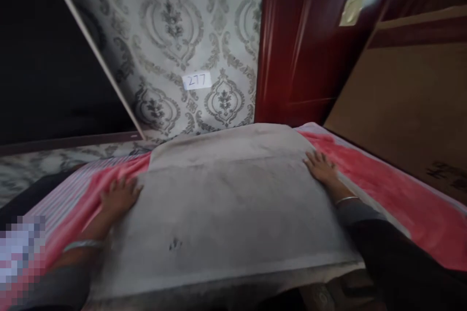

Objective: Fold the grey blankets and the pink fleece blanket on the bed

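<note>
Touching grey cloth [233, 209], hands [322, 168] well apart, apparently along opposite edges

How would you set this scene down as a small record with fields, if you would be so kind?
hands: left hand and right hand, fingers spread, at opposite side edges of the grey fabric
wrists: a band on each
fabric marks: a small dark mark near the wearer's end, left of centre
alongside: pink blanket showing on both sides; striped cloth at far left
wall: patterned wallpaper with a white label reading 277
right background: dark red panel with a pale switch plate
</note>
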Tool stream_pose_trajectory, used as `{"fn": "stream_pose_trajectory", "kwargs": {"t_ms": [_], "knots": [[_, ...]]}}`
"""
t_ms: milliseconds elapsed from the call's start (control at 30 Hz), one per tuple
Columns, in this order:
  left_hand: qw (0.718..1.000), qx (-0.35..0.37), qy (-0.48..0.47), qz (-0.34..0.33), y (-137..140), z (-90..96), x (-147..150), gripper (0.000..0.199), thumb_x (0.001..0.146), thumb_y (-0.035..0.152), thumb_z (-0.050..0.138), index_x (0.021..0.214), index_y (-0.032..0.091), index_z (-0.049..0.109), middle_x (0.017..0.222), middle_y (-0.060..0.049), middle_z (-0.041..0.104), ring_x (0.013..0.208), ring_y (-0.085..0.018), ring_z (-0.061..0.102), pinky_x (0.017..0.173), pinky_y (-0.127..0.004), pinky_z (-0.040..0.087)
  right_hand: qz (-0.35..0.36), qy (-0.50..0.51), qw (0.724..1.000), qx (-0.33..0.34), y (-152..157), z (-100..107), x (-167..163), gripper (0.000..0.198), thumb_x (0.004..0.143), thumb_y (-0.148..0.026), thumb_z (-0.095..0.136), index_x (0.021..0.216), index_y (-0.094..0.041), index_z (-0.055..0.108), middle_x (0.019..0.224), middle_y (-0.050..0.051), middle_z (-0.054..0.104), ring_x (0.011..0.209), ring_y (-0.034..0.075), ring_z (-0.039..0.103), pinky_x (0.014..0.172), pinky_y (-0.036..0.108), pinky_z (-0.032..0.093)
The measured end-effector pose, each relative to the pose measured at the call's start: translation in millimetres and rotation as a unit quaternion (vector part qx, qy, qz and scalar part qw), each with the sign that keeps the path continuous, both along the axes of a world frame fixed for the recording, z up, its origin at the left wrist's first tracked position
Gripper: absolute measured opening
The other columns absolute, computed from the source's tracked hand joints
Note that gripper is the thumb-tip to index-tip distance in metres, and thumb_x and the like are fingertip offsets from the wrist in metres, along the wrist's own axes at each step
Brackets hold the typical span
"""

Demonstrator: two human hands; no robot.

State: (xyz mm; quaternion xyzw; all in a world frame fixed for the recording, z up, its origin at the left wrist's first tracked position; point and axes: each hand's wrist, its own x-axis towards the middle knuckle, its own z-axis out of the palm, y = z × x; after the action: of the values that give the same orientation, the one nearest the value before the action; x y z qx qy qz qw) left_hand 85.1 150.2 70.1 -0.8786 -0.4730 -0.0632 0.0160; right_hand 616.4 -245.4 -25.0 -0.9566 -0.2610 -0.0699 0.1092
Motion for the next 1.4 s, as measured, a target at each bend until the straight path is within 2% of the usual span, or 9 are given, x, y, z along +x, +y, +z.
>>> {"fn": "stream_pose_trajectory", "kwargs": {"t_ms": [67,233,333,600,667,800,933,1200,1400], "knots": [[1.0,-0.002,0.021,0.005,-25,-6.5,-2,0.063,0.1,0.046,0.027,0.151,0.011,0.039,0.162,-0.023,0.025,0.15,-0.041,0.02,0.114,-0.067,0.026,0.017,-0.006,1.0,0.006,-1,3,-26,0.062,0.102,-0.053,0.021,0.15,-0.024,0.046,0.159,0.015,0.032,0.145,0.041,0.025,0.104,0.073,0.032],[0.972,-0.035,0.04,-0.229,-109,-45.2,-6,0.06,0.099,0.05,0.033,0.154,0.028,0.035,0.165,-0.007,0.024,0.153,-0.031,0.017,0.12,-0.061,0.018,0.221,-0.029,0.975,-0.015,-21,-6,-120,0.063,0.101,-0.057,0.02,0.154,-0.028,0.039,0.161,0.008,0.029,0.146,0.035,0.026,0.109,0.066,0.031],[0.981,-0.056,0.049,-0.181,-134,-59.5,-30,0.063,0.099,0.05,0.031,0.156,0.025,0.031,0.166,-0.008,0.022,0.154,-0.032,0.015,0.12,-0.061,0.017,0.237,-0.02,0.971,-0.028,-53,-16,-146,0.065,0.101,-0.058,0.02,0.154,-0.026,0.04,0.159,0.01,0.033,0.144,0.034,0.03,0.11,0.064,0.031],[1.0,-0.02,0.005,-0.003,-145,-58.8,-110,0.061,0.1,0.045,0.029,0.152,0.016,0.038,0.161,-0.015,0.033,0.15,-0.033,0.026,0.118,-0.063,0.022,0.164,-0.084,0.976,0.112,-117,-21,-164,0.077,0.099,-0.067,0.019,0.131,-0.014,0.064,0.135,0.022,0.057,0.132,0.041,0.046,0.107,0.065,0.036],[0.999,0.005,-0.019,-0.035,-157,-59.4,-113,0.059,0.098,0.048,0.035,0.147,0.017,0.046,0.158,-0.015,0.039,0.149,-0.034,0.029,0.118,-0.065,0.02,0.233,-0.072,0.956,0.163,-110,-17,-194,0.07,0.1,-0.066,0.027,0.125,-0.015,0.068,0.131,0.02,0.061,0.129,0.036,0.051,0.109,0.059,0.039],[0.972,0.013,-0.093,-0.217,-180,-65.9,-98,0.051,0.096,0.048,0.048,0.138,0.02,0.056,0.152,-0.013,0.048,0.143,-0.029,0.04,0.117,-0.053,0.033,0.401,-0.027,0.893,0.204,-77,-12,-262,0.045,0.102,-0.052,0.041,0.126,-0.024,0.066,0.141,0.01,0.056,0.132,0.029,0.049,0.11,0.055,0.041],[0.939,0.026,-0.124,-0.321,-191,-73.1,-78,0.041,0.097,0.038,0.052,0.131,0.019,0.062,0.14,-0.014,0.06,0.129,-0.027,0.054,0.109,-0.05,0.045,0.462,-0.041,0.862,0.203,-51,-15,-298,0.034,0.103,-0.037,0.048,0.128,-0.025,0.066,0.141,0.009,0.056,0.133,0.028,0.049,0.108,0.055,0.045],[0.917,0.085,-0.092,-0.378,-195,-78.8,-66,0.038,0.094,0.013,0.043,0.125,0.017,0.064,0.123,-0.015,0.066,0.114,-0.025,0.06,0.098,-0.045,0.052,0.489,-0.077,0.849,0.186,-61,-18,-303,0.041,0.102,-0.016,0.042,0.139,-0.022,0.057,0.139,0.013,0.057,0.133,0.027,0.048,0.106,0.052,0.049],[0.914,0.145,-0.099,-0.365,-194,-80.2,-60,0.027,0.096,0.018,0.045,0.103,0.017,0.071,0.089,-0.01,0.064,0.086,-0.021,0.057,0.074,-0.036,0.05,0.476,-0.117,0.839,0.235,-58,-14,-300,0.037,0.098,-0.01,0.039,0.121,-0.021,0.066,0.108,0.012,0.065,0.108,0.025,0.061,0.09,0.044,0.057]]}}
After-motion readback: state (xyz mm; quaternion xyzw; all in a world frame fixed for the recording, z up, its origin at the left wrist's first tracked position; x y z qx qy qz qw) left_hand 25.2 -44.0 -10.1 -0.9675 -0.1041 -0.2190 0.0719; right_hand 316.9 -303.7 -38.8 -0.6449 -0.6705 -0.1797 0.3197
